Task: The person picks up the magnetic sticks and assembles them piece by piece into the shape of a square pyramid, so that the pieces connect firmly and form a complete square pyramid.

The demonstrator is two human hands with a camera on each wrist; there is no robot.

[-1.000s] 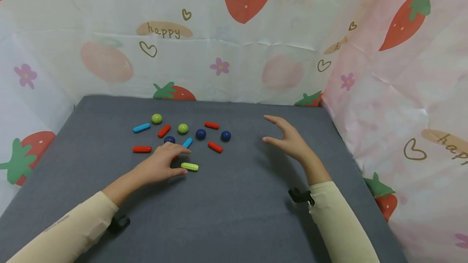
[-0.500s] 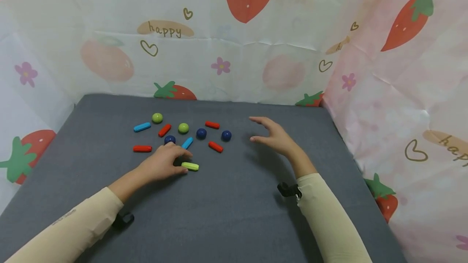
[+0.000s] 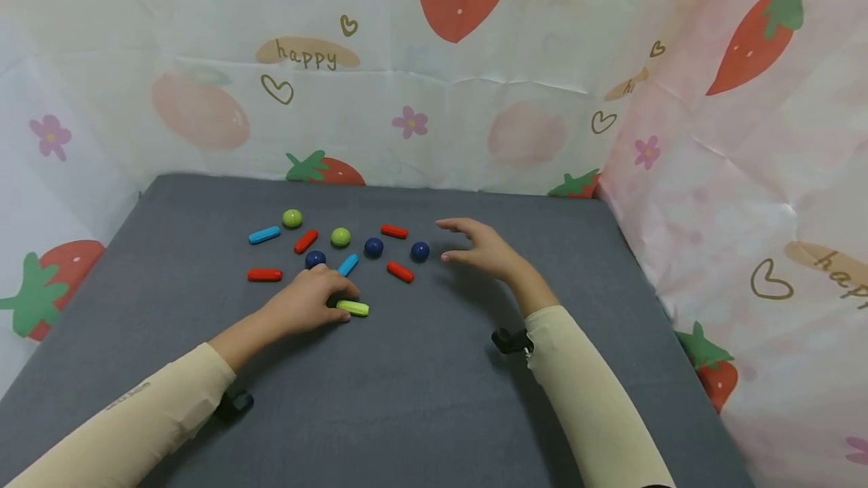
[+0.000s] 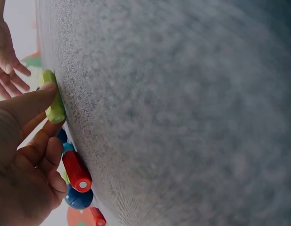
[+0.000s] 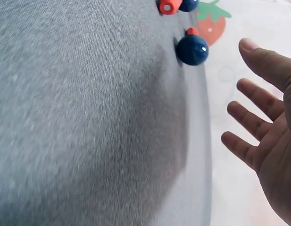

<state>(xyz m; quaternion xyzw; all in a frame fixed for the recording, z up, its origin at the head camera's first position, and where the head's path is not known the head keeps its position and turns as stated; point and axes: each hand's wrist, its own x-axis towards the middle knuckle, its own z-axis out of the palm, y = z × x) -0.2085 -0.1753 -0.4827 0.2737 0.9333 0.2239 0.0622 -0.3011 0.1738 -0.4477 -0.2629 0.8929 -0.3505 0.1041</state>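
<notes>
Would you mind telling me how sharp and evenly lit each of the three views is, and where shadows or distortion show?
Head view: sharp, soft even light, faint shadows under the left hand and right hand on the grey mat. Left wrist view: the mat bulges with lens distortion; the green stick is fairly crisp. Right wrist view: mat texture smeared and blurry, a broad shadow below the blue ball.

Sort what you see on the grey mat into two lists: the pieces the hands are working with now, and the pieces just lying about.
In hand:
- green stick, touched by the left hand
- dark blue ball, nearest the open right hand

Lying about:
- two green balls
- two blue sticks
- four red sticks
- two other dark blue balls
</notes>
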